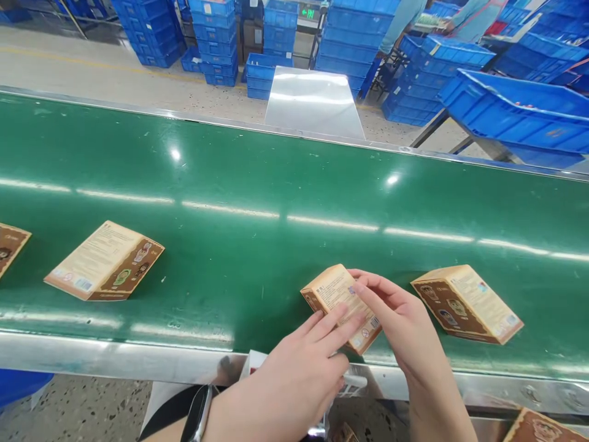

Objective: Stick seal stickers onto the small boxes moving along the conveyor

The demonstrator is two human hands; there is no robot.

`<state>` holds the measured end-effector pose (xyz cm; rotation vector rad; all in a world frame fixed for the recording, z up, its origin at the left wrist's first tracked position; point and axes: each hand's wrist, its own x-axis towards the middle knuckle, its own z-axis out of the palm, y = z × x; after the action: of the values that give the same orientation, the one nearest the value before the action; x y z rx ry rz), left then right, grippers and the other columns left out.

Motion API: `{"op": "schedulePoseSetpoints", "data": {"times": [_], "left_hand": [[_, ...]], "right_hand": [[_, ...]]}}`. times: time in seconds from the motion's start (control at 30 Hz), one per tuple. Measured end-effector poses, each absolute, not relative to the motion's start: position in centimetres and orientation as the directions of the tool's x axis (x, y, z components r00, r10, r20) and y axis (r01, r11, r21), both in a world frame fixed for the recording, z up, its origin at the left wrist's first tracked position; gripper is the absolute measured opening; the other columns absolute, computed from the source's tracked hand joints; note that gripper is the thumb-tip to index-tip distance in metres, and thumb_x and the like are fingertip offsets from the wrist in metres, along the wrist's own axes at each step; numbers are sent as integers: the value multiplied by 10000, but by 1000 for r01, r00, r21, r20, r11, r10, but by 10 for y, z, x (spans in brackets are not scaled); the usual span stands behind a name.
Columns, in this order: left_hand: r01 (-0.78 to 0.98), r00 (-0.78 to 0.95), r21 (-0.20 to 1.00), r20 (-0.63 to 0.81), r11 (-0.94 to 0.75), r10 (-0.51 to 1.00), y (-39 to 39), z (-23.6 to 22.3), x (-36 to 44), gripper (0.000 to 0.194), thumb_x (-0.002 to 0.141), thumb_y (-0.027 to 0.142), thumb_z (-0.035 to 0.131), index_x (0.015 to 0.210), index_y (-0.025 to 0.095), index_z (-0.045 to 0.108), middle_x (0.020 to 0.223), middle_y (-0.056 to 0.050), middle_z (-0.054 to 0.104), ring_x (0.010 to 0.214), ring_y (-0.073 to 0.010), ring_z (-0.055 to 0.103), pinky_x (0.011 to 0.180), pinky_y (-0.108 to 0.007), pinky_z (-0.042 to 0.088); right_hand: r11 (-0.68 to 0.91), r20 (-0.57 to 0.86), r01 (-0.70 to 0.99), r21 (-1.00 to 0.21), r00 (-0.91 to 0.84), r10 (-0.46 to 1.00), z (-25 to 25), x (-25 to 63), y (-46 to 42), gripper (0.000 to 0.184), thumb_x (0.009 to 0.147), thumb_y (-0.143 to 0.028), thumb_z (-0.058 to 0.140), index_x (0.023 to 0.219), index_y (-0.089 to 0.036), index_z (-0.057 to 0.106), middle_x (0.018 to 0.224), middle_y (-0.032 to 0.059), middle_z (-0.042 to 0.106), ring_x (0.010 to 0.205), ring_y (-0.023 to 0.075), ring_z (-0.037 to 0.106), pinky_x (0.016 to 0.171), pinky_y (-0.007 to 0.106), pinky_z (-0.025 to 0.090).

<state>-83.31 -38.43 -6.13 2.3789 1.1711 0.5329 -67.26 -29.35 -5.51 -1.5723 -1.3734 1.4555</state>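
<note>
A small brown-and-cream cardboard box (pixel 338 285) lies at a slant on the green belt, its printed text face upward. My right hand (pixel 400 313) grips the box's far right edge, thumb on the top face and fingers behind. A small bluish sticker (pixel 352 290) shows by the right thumb tip. My left hand (pixel 308 356) rests with its fingers stretched flat across the lower part of the same face. Just right of my right hand stands another such box (pixel 478 301), with a small coloured sticker (pixel 482 287) on its cream face.
On the green conveyor belt (pixel 230 166), a similar box (pixel 105 261) lies at left, and part of another box (pixel 11 245) shows at the edge. Blue crates (pixel 354 31) stand stacked beyond the belt. A large blue bin (pixel 519 110) is at far right. A co-worker's sleeve (pixel 476 21) shows behind.
</note>
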Motion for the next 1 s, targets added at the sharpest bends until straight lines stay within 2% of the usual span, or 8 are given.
{"op": "schedulePoseSetpoints", "data": {"times": [0.23, 0.57, 0.67, 0.73, 0.8, 0.87, 0.93, 1.0], "left_hand": [[635, 594, 516, 150, -575, 791, -380, -66, -821, 198, 983, 188, 463, 970, 120, 648, 1575, -133, 335, 1507, -230, 155, 1232, -401, 261], [620, 630, 470, 180, -628, 756, -371, -64, -811, 234, 992, 212, 453, 1029, 115, 663, 1538, -125, 407, 1508, -236, 156, 1245, -399, 212], [602, 625, 492, 200, -629, 754, -367, -68, -804, 205, 972, 196, 485, 974, 113, 672, 1572, -132, 341, 1508, -244, 158, 1239, -400, 224], [581, 623, 521, 211, -626, 753, -364, -71, -799, 179, 953, 177, 509, 936, 110, 674, 1597, -129, 285, 1506, -259, 171, 1228, -413, 247], [550, 622, 552, 231, -627, 748, -361, -73, -797, 169, 947, 174, 521, 901, 114, 672, 1587, -128, 311, 1493, -264, 226, 1225, -419, 245], [524, 620, 582, 240, -622, 747, -362, -72, -798, 174, 955, 193, 524, 884, 119, 664, 1553, -136, 380, 1467, -258, 302, 1221, -408, 245], [516, 608, 624, 216, -587, 764, -367, -67, -804, 174, 964, 228, 534, 881, 132, 652, 1420, -133, 549, 1343, -237, 497, 1152, -360, 355], [534, 588, 681, 127, -501, 799, -378, -62, -815, 167, 968, 280, 546, 888, 169, 642, 1105, -60, 726, 1018, -176, 695, 914, -258, 510]], "right_hand": [[-285, -324, 290, -914, -93, 942, -57, -659, -291, 369, 684, -544, 765, 675, -195, 644, 1147, 96, 701, 814, 220, 673, 642, 294, 530], [-229, -242, 372, -900, 14, 970, -66, -647, -293, 341, 685, -521, 743, 699, -202, 623, 1106, 98, 705, 833, 218, 673, 632, 288, 528], [-178, -154, 340, -923, 98, 983, -72, -641, -291, 398, 665, -483, 785, 941, -232, 645, 1167, 89, 667, 875, 205, 677, 729, 313, 555], [-174, -143, 273, -946, 131, 981, -76, -636, -286, 641, 627, -451, 828, 1187, -276, 569, 1170, 73, 653, 887, 194, 678, 757, 318, 565], [-232, -206, 201, -952, 141, 968, -77, -630, -280, 736, 623, -481, 816, 1264, -276, 520, 1107, 65, 675, 886, 202, 679, 741, 322, 569], [-277, -247, 187, -942, 172, 954, -75, -625, -277, 635, 666, -547, 746, 1195, -246, 565, 1058, 74, 700, 885, 221, 681, 740, 347, 567], [-221, -145, 270, -937, 273, 951, -67, -621, -282, 525, 728, -571, 670, 1125, -235, 598, 1079, 86, 704, 931, 240, 677, 818, 394, 549], [-82, 66, 453, -888, 302, 951, -58, -622, -291, 444, 809, -548, 606, 1129, -241, 604, 1141, 100, 683, 1032, 255, 648, 936, 442, 492]]}}
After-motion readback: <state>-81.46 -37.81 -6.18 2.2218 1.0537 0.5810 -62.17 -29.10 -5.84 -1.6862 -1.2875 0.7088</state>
